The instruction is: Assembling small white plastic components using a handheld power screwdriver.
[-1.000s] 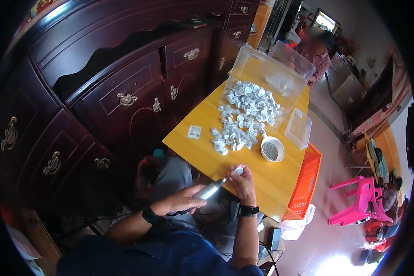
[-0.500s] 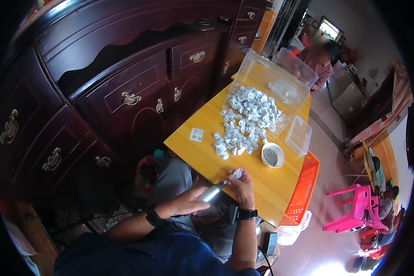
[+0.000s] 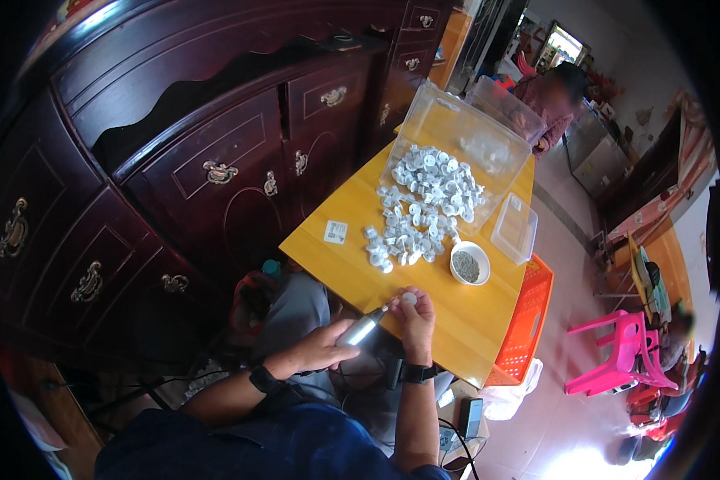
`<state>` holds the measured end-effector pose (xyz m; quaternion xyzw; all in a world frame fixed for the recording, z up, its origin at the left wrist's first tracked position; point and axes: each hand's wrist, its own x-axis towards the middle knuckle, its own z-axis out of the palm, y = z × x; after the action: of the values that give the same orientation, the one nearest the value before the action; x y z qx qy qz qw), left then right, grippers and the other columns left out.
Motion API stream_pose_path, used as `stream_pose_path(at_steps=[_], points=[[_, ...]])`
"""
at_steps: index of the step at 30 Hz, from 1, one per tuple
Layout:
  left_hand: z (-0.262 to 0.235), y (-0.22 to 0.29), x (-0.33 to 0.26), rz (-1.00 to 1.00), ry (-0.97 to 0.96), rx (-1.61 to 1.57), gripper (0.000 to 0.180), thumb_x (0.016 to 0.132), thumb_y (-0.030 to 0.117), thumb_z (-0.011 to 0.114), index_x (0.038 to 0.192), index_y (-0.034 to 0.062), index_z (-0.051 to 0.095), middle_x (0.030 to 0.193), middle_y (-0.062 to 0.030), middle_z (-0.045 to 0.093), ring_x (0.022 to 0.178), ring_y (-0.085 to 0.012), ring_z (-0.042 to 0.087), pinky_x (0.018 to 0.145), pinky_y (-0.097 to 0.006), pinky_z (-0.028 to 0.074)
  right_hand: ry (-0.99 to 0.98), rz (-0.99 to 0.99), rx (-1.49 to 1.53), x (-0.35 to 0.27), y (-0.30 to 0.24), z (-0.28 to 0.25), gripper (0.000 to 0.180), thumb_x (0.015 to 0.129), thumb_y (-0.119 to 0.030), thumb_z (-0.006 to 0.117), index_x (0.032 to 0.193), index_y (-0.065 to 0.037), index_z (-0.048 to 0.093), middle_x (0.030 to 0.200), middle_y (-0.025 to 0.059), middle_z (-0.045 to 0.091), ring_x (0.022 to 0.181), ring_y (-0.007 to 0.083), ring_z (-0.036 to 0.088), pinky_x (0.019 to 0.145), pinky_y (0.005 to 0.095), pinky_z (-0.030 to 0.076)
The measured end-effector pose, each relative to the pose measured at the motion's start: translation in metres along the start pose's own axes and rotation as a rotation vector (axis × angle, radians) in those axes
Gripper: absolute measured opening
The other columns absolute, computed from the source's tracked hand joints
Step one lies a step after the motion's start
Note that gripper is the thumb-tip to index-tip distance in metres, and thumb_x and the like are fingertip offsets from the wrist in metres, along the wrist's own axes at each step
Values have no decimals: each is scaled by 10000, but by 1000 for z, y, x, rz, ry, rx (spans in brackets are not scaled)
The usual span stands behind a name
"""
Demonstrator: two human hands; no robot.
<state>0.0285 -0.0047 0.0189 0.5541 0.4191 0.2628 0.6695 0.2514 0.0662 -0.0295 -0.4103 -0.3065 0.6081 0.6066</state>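
While a silver tool (image 3: 360,330) is gripped by the left hand (image 3: 324,346), its fingers wrapped around the barrel, a white disc (image 3: 409,298) is pinched between the thumb and fingers of the right hand (image 3: 416,318), above the near edge of the counter (image 3: 448,320). The tool's tip is pointed at the disc; whether the two are touching cannot be told. Farther back, white pieces (image 3: 420,228) are heaped partly within a clear box (image 3: 492,138) and partly spilled out in front of it. Just beside the heap, a white cup (image 3: 457,275) is partly filled with small grey bits (image 3: 466,263). To its right, a shallow clear tub (image 3: 514,230) is placed near the counter's edge, beyond which an orange basket (image 3: 528,320) is seen.
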Motion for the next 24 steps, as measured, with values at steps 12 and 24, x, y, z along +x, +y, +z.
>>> stream_pose_path(at_steps=[12,24], points=[[3,4,8,-26,-16,67,509,959,164,627,1412,68,418,868,0,548,608,-68,522,539,-233,452,-6,-89,-151,-2,6,4,118,978,4,553,1094,5,576,1082,89,666,866,125,643,783,250,527],[2,3,9,-45,-22,60,503,956,163,628,1404,68,420,874,-7,555,609,-70,527,540,-234,454,6,-86,-147,-3,4,8,101,975,-7,566,1072,-12,590,1063,82,678,862,119,648,809,251,516]])
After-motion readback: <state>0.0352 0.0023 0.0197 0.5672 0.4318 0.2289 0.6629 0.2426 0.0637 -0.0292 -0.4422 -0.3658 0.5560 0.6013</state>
